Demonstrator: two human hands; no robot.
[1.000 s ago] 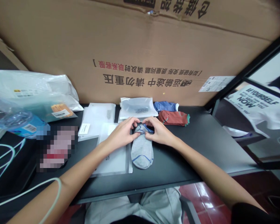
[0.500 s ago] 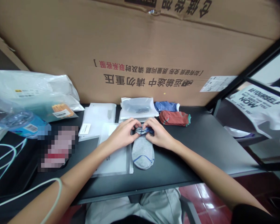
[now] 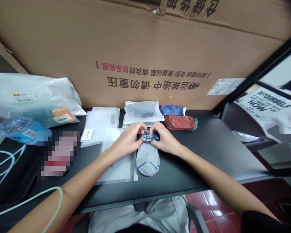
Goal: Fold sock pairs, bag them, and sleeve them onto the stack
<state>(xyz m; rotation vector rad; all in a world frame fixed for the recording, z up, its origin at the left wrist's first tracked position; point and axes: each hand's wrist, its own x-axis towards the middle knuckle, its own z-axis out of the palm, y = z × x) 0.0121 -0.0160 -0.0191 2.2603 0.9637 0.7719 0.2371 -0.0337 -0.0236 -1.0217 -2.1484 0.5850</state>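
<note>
1. Left hand (image 3: 127, 140) and right hand (image 3: 166, 141) both curled inward and closed on the sock, fingertips (image 3: 142, 127) pinching the gathered blue-trimmed cuff (image 3: 149, 136) of a grey ankle sock (image 3: 147, 160) from either side.
2. Sock lies flat on the black desk (image 3: 196, 155), cuff end away from the person, its edge just against a white packaging sleeve (image 3: 117, 166).
3. Handling: the even pinch from both sides looks sound. Matched tension should keep the cuff square over the sock's body, and fingertips rather than palms should leave the knit unbunched.
4. Just beyond the hands, a clear zip bag (image 3: 143, 112) lies beside a blue striped sock (image 3: 172, 110) and a rust-red sock (image 3: 180, 123) with teal trim.
5. Further left, a plastic water bottle (image 3: 14, 125) rests near a white mailer bag (image 3: 31, 89) — one pixelated object (image 3: 58, 155) is unreadable.
</note>
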